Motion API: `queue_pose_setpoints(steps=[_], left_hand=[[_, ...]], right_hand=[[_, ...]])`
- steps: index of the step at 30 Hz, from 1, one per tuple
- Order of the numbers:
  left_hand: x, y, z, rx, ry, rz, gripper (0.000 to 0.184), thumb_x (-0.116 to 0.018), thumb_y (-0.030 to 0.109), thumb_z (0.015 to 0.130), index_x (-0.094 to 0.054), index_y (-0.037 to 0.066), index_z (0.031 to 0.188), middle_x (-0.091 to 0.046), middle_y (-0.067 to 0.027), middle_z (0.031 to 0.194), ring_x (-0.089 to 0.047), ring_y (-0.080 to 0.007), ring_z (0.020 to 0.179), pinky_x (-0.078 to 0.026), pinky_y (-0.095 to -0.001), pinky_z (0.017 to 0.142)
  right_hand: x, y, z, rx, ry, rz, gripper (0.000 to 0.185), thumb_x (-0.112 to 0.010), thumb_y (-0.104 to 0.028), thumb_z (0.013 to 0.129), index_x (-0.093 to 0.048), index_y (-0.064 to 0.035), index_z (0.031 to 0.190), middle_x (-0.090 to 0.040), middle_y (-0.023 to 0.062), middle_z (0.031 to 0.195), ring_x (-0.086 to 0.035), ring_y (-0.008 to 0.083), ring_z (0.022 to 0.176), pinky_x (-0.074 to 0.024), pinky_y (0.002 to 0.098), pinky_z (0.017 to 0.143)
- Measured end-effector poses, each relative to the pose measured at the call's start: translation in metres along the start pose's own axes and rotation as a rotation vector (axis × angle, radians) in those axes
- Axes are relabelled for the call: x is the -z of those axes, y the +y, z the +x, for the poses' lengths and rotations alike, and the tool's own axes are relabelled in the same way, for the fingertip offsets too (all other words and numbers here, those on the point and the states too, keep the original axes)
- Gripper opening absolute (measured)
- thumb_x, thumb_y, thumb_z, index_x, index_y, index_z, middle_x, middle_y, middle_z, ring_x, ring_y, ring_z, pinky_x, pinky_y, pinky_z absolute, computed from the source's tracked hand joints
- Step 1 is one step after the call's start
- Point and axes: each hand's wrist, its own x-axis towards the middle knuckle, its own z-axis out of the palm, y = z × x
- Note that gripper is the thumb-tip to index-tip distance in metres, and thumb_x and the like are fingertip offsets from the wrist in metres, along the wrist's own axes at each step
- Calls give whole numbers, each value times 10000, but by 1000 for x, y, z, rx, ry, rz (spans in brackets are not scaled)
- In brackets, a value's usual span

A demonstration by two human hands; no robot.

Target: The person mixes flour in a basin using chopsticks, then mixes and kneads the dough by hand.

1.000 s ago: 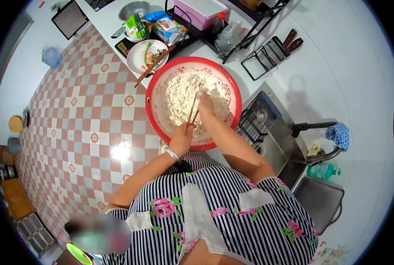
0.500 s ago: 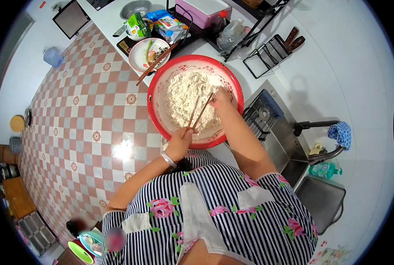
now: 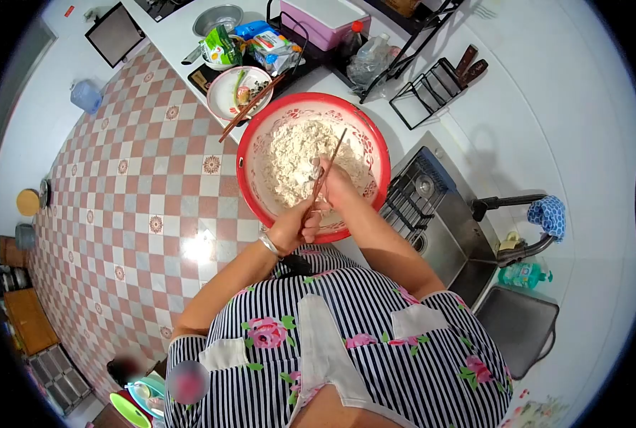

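A red-rimmed enamel basin (image 3: 243,167) holds a mass of crumbly, floury dough (image 3: 296,153). My left hand (image 3: 293,225) is at the near rim, closed around the lower ends of a pair of wooden chopsticks (image 3: 337,148). They slant up and away over the dough, lying close together. My right hand (image 3: 338,187) reaches in over the basin, its curled fingers closed about the middle of the chopsticks. Pale flour or dough shows on those fingertips. The grip partly hides the sticks.
Left of the basin, a plate (image 3: 221,93) carries scraps and another pair of chopsticks (image 3: 250,109). Behind are food packets (image 3: 268,43) and a pink container (image 3: 325,21). A knife rack (image 3: 425,93) and a sink (image 3: 439,235) with a faucet (image 3: 507,203) lie right.
My right hand has moved from the basin's right side leftward and nearer, onto the chopsticks. The chopsticks, spread apart before, now lie together. The left hand has barely shifted.
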Motion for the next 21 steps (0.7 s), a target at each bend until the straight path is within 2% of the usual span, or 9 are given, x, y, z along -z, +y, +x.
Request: queue_pose_setpoints(steps=[1,4,5,8,9,13,16,17,21], left_hand=[[-8,-1,-1,-21,88,157,299,-387,330,1018,-544,77,1049,-313,79,564,-253,-30,425,-224,-191,413],[15,-16,20,-220,94,415,318,-417,335,1010,-548,56,1086,-301,70,565,-270,-36,464,-254,-209,432],[23,-19,25,-249,189,435,295,-442,282,1001,-580,22,1006,-381,41,558,-355,-71,485,-320,-261,458],[27,-16,24,-503,424,934,329,-446,262,992,-603,-16,913,-471,-2,577,-429,-120,496,-366,-305,490],[29,-21,24,-623,408,952,373,-435,259,985,-616,-34,843,-505,-35,579,-459,-150,498,-389,-328,506],[22,-25,22,-556,429,1090,377,-425,250,985,-646,-32,868,-463,-41,533,-449,-145,500,-388,-342,512],[19,-17,22,-546,453,1076,372,-418,231,983,-659,-36,887,-456,-67,522,-466,-167,501,-392,-357,523],[22,-17,21,-553,459,1103,371,-415,227,982,-660,-38,895,-466,-83,527,-476,-181,504,-397,-365,531],[26,-14,19,-559,485,1208,366,-421,212,959,-649,-47,838,-561,-224,615,-581,-331,605,-442,-431,625]], right_hand=[[-2,0,0,-10,65,-47,385,-455,-419,976,-598,-65,1022,-541,19,750,-526,158,695,-463,295,650],[-19,-2,-17,53,102,-72,316,-494,-360,970,-604,-64,994,-556,23,801,-516,136,683,-456,302,613],[-22,-10,-34,11,42,-140,307,-478,-342,967,-606,-64,982,-552,29,813,-517,131,718,-451,299,635],[-20,27,-23,199,41,-206,328,-460,-356,964,-606,-63,969,-543,31,779,-514,132,702,-443,279,612],[-38,-1,-51,263,175,-395,345,-426,-340,965,-604,-46,935,-551,49,778,-522,148,708,-440,286,634],[-16,-3,9,237,285,-167,388,-399,-310,948,-584,-2,801,-533,68,716,-477,180,647,-387,348,596],[-27,-8,-5,361,388,-302,397,-382,-303,950,-575,4,789,-560,81,742,-498,197,655,-392,380,612],[-18,8,6,277,288,-257,395,-404,-317,918,-591,29,884,-600,127,825,-535,239,749,-422,377,723],[-11,16,7,330,235,-715,459,-380,-337,921,-592,68,873,-594,212,856,-562,318,828,-417,424,772]])
